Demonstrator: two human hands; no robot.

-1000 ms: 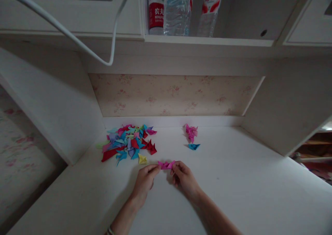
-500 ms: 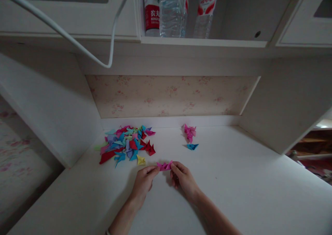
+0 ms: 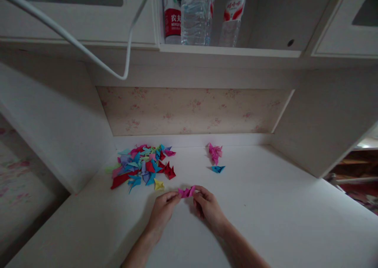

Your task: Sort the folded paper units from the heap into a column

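Between my two hands is a pink folded-paper piece (image 3: 186,192) with pointed peaks, held just above the white tabletop. My left hand (image 3: 163,209) pinches its left end between thumb and fingers. At the right end, the thumb and forefinger of my right hand (image 3: 209,207) close on it, the other fingers curled under. A small yellow folded-paper piece (image 3: 159,185) lies just beyond my left hand. Farther left is a heap of many-coloured folded papers (image 3: 141,165). Beyond my right hand lie a blue folded paper (image 3: 217,169) and a pink folded-paper cluster (image 3: 215,153).
The white tabletop (image 3: 283,205) runs between two side panels. Overhead, a shelf (image 3: 265,53) holds clear plastic bottles (image 3: 195,19) and a red-and-white labelled container (image 3: 172,19). A white bent tube (image 3: 88,56) hangs at the upper left.
Both hands still hold the pink paper, with the right fingers slightly shifted on its end. The whole view has moved slightly; the other papers stay in place.
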